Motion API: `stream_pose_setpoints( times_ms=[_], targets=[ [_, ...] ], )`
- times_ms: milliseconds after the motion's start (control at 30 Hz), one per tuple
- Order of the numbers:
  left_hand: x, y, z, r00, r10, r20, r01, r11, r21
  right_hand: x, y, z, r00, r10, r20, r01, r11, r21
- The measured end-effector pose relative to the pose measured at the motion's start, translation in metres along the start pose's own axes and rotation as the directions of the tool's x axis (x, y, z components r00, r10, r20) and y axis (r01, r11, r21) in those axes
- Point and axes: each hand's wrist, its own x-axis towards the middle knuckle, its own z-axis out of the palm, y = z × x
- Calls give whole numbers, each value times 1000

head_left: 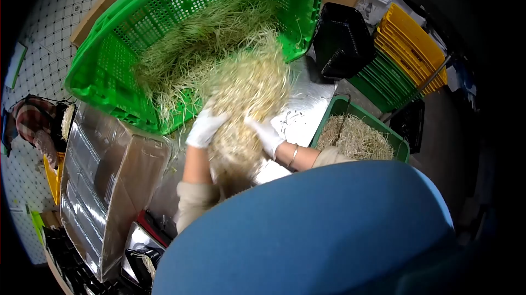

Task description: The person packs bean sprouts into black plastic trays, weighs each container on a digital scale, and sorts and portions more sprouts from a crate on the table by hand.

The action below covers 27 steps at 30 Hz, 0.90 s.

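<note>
Between my two white-gloved hands is a large loose bundle of pale, thin-stemmed sprouts (249, 86), partly smeared by motion. My left hand (207, 128) grips its left side, and my right hand (267, 136) closes on the right side. The fingertips of both are partly buried in the stems. Just beyond, a tilted green perforated crate (123, 48) holds more sprouts (213, 26), greener toward the back. The bundle's far end overlaps the crate's open front edge. Below the bundle lies a shiny metal tabletop (312, 95) with scattered dark bits.
A green tub (402, 149) with stem scraps stands at right. Behind it are a black plastic tray (341, 40) and stacked yellow crates (413, 45). Clear plastic packaging (90, 174) sits at left. Another person (38, 122) is at the far left.
</note>
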Motion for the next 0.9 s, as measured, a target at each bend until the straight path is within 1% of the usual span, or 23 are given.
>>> stream_pose_setpoints(
  times_ms=[67,100,133,167,200,233,267,300,333,367,400,433,467,500,533,600,633,667,733,767,833,867,900],
  targets=[
    [-48,-24,-53,988,-147,36,149,986,-70,-56,-2,25,959,275,65,-206,837,-506],
    [-74,-18,-69,974,-225,-22,226,973,36,-62,2,29,917,323,234,52,484,-874],
    [-98,-9,-82,952,-294,-90,304,943,136,-68,-8,29,808,395,437,241,456,-857],
    [-120,-6,-93,976,-131,-172,201,845,496,-74,-18,30,652,444,615,415,470,-779],
    [-143,-6,-104,982,47,-184,119,606,787,-89,-44,30,614,448,650,581,302,-756],
    [-157,-37,-118,930,-3,-367,267,694,669,-91,-60,26,595,466,654,610,268,-746],
    [-181,-21,-96,900,244,-361,140,622,771,-89,-65,17,614,396,682,637,262,-725],
    [-200,-11,-84,861,363,-356,92,577,812,-81,-72,3,658,353,665,542,391,-744],
    [-216,-4,-73,808,481,-340,47,523,851,-76,-88,-11,758,272,592,474,394,-788],
    [-234,1,-47,703,561,-438,98,533,840,-53,-86,-33,825,217,522,332,561,-758],
    [-253,17,-30,710,526,-468,195,492,849,-37,-84,-52,919,-4,393,311,619,-721],
    [-267,14,-14,703,519,-486,215,496,841,-4,-80,-73,921,-238,309,380,373,-846],
    [-280,10,2,638,593,-490,231,460,857,35,-73,-100,811,-446,379,512,224,-829],
    [-292,7,17,570,664,-484,248,422,872,61,-60,-122,728,-600,332,432,27,-901],
    [-300,8,31,602,656,-456,250,388,887,81,-31,-136,804,-559,202,265,34,-964],
    [-313,-21,49,640,542,-545,401,369,838,56,-30,-106,819,-465,337,363,-36,-931],
    [-315,-16,62,655,330,-680,537,431,726,52,-20,-96,808,-304,505,540,38,-841],
    [-314,-23,62,659,328,-677,536,427,728,42,-3,-88,730,-251,635,682,317,-659],
    [-306,-48,55,626,302,-719,607,391,692,20,-51,-90,572,-403,714,742,-116,-660],
    [-302,-52,50,648,317,-693,522,479,706,5,-106,-91,557,-555,618,666,-145,-732],
    [-288,-66,41,654,271,-706,583,415,699,30,-140,-139,543,-746,384,465,-113,-878],
    [-280,-69,35,656,232,-718,637,340,692,44,-138,-164,504,-776,379,496,-99,-863],
    [-271,-54,28,664,162,-730,620,426,659,38,-135,-171,618,-694,369,476,-44,-879]
  ],
)
